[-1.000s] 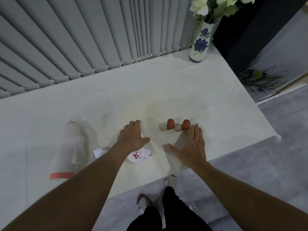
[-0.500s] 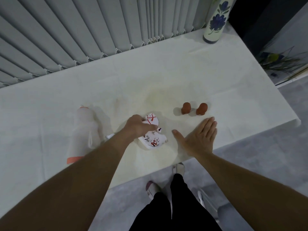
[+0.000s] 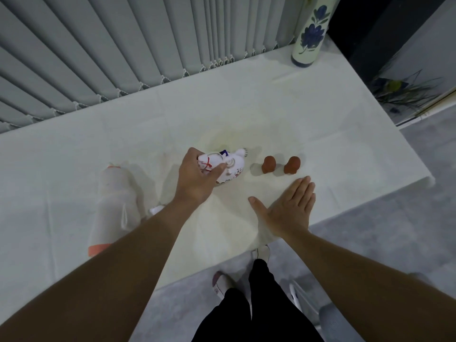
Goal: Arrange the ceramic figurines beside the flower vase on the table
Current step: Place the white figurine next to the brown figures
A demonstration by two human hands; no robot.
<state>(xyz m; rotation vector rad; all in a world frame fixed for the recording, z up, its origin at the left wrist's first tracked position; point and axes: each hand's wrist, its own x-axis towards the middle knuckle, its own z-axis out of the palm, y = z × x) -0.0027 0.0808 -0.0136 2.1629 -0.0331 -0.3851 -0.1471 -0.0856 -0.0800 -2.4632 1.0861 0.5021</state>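
From the head camera we see our left hand (image 3: 197, 178) clamped around the white painted figurine (image 3: 225, 166), fingers wrapped over its near end, while our right hand (image 3: 288, 208) lies flat and open on the table (image 3: 345, 149), holding nothing. The figurine sits near the table's middle, its long axis running roughly left to right, the small pointed end aimed toward the two brown figurines (image 3: 280, 164) just beside it on the right. The flower vase (image 3: 309, 35) stands well apart at the far right corner, so we judge the coming carry runs away from us and rightward. The brown pair lies nearer our right hand. A pale wrapped bundle (image 3: 116, 203) rests to the left.
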